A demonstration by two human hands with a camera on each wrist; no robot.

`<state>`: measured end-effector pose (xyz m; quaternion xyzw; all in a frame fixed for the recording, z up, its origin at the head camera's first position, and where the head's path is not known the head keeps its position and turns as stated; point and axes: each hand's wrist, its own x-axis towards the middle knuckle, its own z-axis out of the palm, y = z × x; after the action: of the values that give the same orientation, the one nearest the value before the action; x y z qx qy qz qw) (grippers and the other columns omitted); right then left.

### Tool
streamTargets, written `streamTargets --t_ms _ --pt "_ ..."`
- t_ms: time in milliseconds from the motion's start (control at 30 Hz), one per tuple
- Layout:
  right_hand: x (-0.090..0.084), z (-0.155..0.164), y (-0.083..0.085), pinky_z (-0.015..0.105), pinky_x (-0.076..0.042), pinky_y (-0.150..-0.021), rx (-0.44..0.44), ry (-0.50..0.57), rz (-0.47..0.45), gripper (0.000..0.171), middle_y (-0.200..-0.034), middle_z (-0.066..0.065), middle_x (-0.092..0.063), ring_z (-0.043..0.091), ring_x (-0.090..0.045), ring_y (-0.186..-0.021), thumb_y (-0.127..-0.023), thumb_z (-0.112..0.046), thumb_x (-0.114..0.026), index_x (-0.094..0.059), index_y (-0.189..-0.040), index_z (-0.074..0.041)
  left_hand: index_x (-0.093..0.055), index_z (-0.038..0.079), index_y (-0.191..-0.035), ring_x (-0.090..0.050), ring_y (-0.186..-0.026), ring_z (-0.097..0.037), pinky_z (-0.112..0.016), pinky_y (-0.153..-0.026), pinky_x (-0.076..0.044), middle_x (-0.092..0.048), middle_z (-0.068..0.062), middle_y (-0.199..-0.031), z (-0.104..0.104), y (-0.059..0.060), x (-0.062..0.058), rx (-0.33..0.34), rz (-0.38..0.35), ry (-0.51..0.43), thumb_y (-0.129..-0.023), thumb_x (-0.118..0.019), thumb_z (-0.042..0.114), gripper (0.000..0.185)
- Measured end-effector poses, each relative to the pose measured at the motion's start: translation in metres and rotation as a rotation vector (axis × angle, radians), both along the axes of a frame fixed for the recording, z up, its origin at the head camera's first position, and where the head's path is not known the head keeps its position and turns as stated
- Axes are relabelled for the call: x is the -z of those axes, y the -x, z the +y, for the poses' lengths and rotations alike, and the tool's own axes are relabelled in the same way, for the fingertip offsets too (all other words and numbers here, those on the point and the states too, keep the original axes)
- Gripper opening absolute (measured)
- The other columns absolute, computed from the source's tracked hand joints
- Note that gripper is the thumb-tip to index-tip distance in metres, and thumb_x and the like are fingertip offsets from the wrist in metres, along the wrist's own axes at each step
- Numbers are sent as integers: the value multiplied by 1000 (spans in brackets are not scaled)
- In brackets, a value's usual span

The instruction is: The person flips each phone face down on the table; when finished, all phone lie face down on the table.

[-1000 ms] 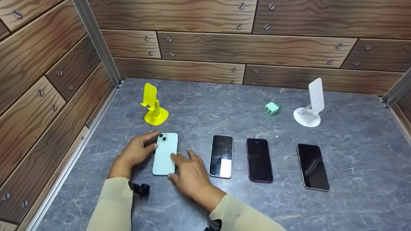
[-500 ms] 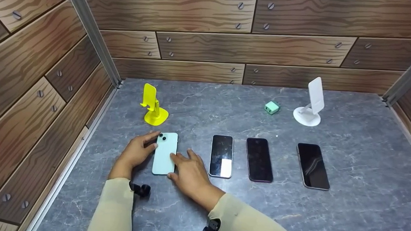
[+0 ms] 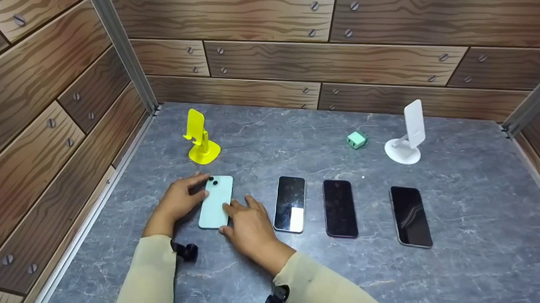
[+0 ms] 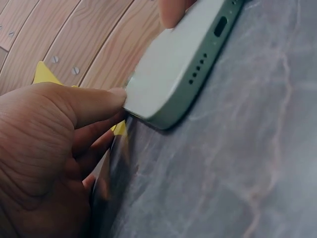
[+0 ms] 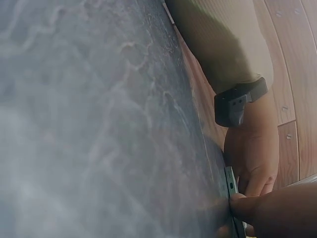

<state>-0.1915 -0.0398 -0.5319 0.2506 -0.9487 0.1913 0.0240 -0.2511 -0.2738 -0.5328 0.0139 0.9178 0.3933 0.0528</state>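
A mint-green smartphone [image 3: 216, 203] lies back up on the grey marbled table, its two camera lenses at the top left. My left hand [image 3: 182, 197] holds its left edge, index finger by the camera corner and thumb lower down. My right hand [image 3: 250, 226] holds the opposite edge near the bottom with thumb and index finger. In the left wrist view, the left thumb [image 4: 101, 105] touches the rim of the phone [image 4: 171, 74], whose charging port shows. Both hands meet the phone's thin edge [image 5: 231, 184] in the right wrist view. Whether its underside is fully on the table I cannot tell.
Behind the phone stands a yellow phone stand [image 3: 201, 141]. To the right, three dark-screened phones lie in a row: one silver-edged [image 3: 289, 203], one middle phone [image 3: 341, 208] and one rightmost phone [image 3: 411, 216]. A green charger cube [image 3: 356, 140] and white stand [image 3: 407, 135] are farther back.
Both hands keep their places on the mint-green smartphone. Its outline shifts very slightly, the top edge a little nearer me. The other things stay put while the head view drifts a little.
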Motion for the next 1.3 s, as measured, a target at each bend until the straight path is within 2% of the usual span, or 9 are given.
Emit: streamTargets --t_ms 233,500,733,867,1000,1300 --pt "0 0 1 56 -47 -121 0 -10 0 58 -151 8 -69 43 -54 -150 -99 -47 -79 -70 -149 -19 -59 21 -159 -29 -165 -44 -65 -133 -22 -39 -13 -174 0 0 0 -11 -14 10 -108 -70 22 53" --pt "-3 2 2 57 -44 -124 -34 -4 -27 60 -154 10 -66 44 -52 -151 -100 -47 -77 -68 -150 -15 -60 23 -158 -20 -164 -55 -71 -132 -18 -39 -13 -174 1 -1 3 -15 -11 39 -108 -70 23 51" --pt "-11 22 -3 56 -40 -128 -43 161 -115 65 -157 24 -60 45 -53 -149 -101 -40 -76 -61 -153 -3 -62 23 -157 -19 -164 -56 -71 -132 -17 -40 -13 -174 1 -1 3 -20 -14 50 -108 -70 23 49" --pt "-16 43 -7 60 -40 -127 11 260 -149 70 -159 30 -55 50 -51 -150 -101 -35 -76 -55 -156 2 -62 23 -157 -18 -164 -56 -70 -133 -16 -40 -13 -174 1 -1 1 -15 -11 52 -108 -69 23 49" --pt "-20 66 -12 62 -40 -126 80 316 -141 73 -159 32 -53 53 -50 -149 -98 -31 -76 -53 -156 7 -61 25 -158 -14 -165 -56 -71 -133 -14 -39 -12 -175 1 -2 0 -23 -27 54 -109 -69 24 49" --pt "-33 106 -20 64 -35 -129 267 303 -170 82 -166 29 -46 51 -43 -155 -98 -36 -78 -47 -161 5 -61 24 -158 -11 -164 -59 -72 -132 -13 -38 -13 -175 0 -2 3 -17 -28 49 -109 -69 24 50"
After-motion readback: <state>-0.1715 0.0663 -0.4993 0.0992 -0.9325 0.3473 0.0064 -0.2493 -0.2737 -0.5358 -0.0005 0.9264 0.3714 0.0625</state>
